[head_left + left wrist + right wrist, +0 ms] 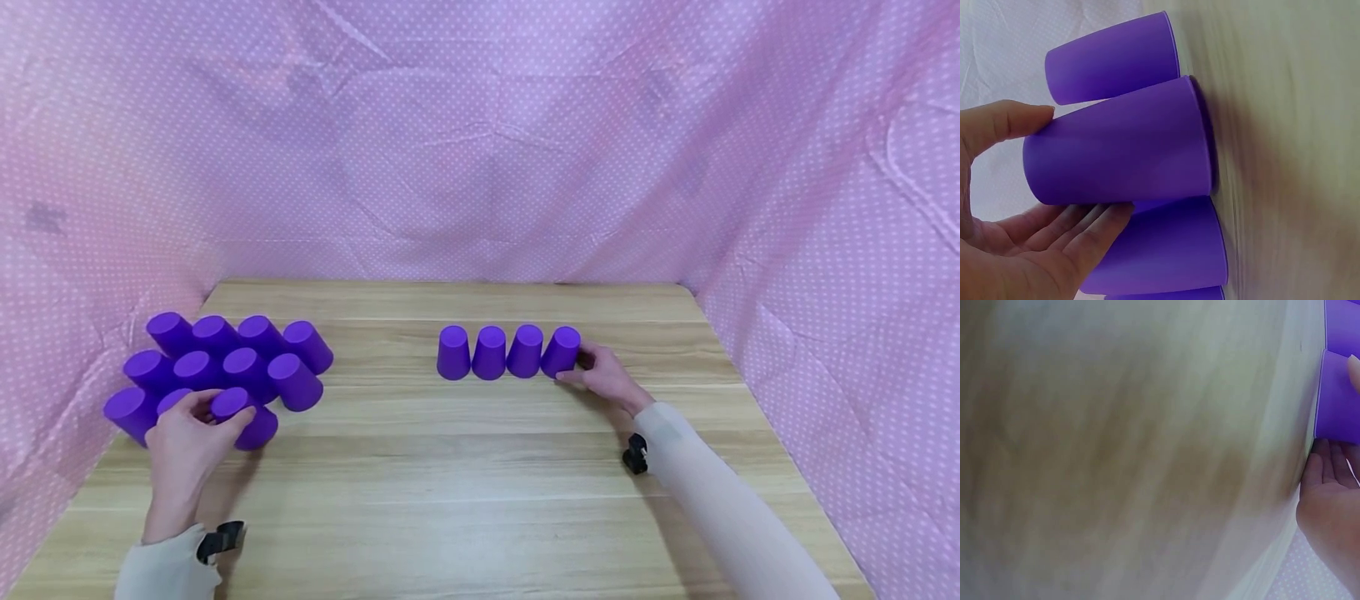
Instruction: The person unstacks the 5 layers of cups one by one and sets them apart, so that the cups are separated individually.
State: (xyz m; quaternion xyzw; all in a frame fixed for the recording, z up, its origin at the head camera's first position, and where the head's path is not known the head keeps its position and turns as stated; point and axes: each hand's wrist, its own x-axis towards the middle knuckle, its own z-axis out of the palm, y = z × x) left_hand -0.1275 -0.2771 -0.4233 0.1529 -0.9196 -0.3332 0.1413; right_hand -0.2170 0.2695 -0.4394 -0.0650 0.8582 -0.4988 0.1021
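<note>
At the left of the table, my left hand grips an upside-down purple cup at the near right corner of a cluster of similar cups. In the left wrist view, the thumb is at one side of that held cup and the fingers are at the other. My right hand holds the rightmost cup of a short row, thumb at its near side and fingers around its right. Only part of this held cup shows at the right wrist view's edge.
Several upside-down purple cups stand in rows at the left. The other cups of the short row stand side by side near the middle. Pink dotted cloth surrounds the wooden table at the back and sides.
</note>
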